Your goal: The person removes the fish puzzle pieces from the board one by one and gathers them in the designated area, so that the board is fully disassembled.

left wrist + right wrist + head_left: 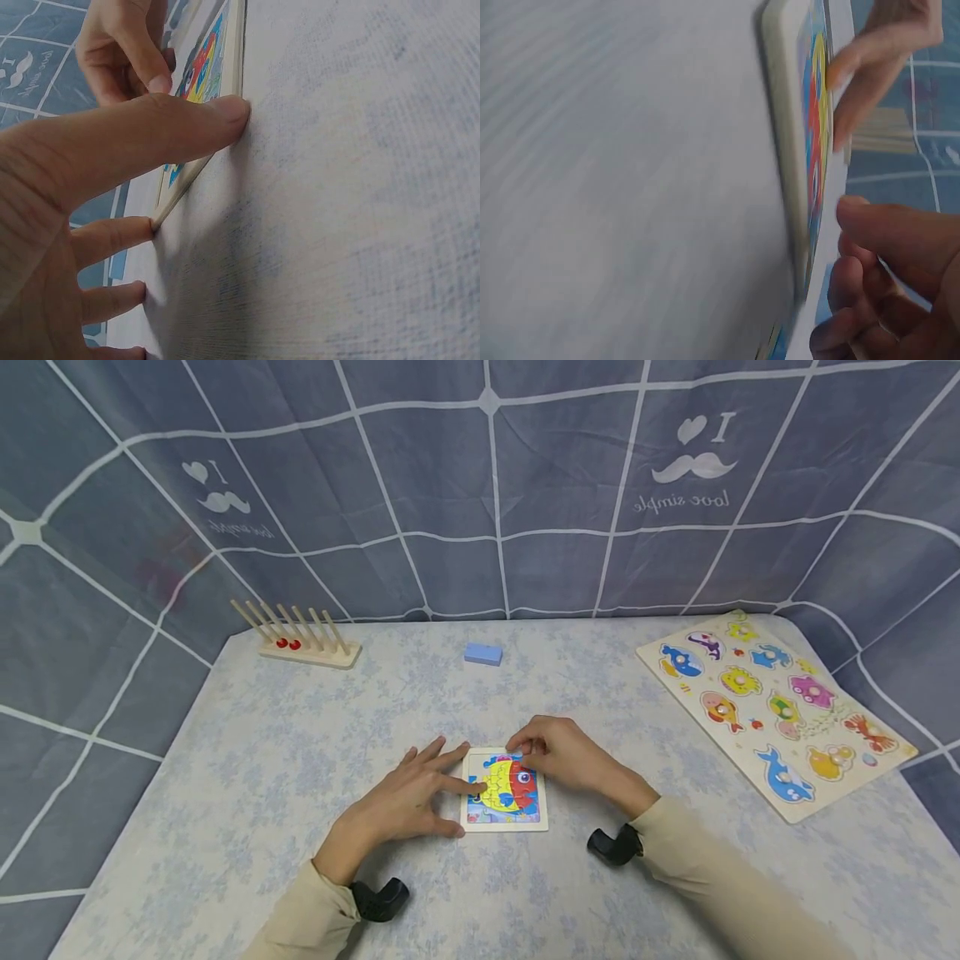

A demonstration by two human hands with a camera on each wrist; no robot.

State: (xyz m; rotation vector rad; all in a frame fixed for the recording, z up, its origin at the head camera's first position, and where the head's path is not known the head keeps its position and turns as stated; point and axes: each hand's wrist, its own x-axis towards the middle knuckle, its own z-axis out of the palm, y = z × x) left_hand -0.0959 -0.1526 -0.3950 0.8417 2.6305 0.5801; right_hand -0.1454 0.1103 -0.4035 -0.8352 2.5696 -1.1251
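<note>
Far-left corner of the floral-clothed table (225, 760): pale wooden peg rack (330, 656), two round red beads (282, 643) on it. My left hand (401, 802) next: fingers spread, index on the puzzle face, thumb touching its near-left corner. Small blue rectangular block (483, 654) near the table's far edge. Square jigsaw puzzle in pale wooden frame (504, 827) lies flat between my hands, well in from the edges. Near square, no clear long axis; its yellow-and-red fish (498, 785) runs left-right, head right. My right hand (566, 756): fingers curled at the puzzle's far side, right of middle; can't tell if they pinch anything. Most of the puzzle lies nearward and left of those fingertips. Both hands close. Table's right edge: large pale sea-animal board (750, 739).
</note>
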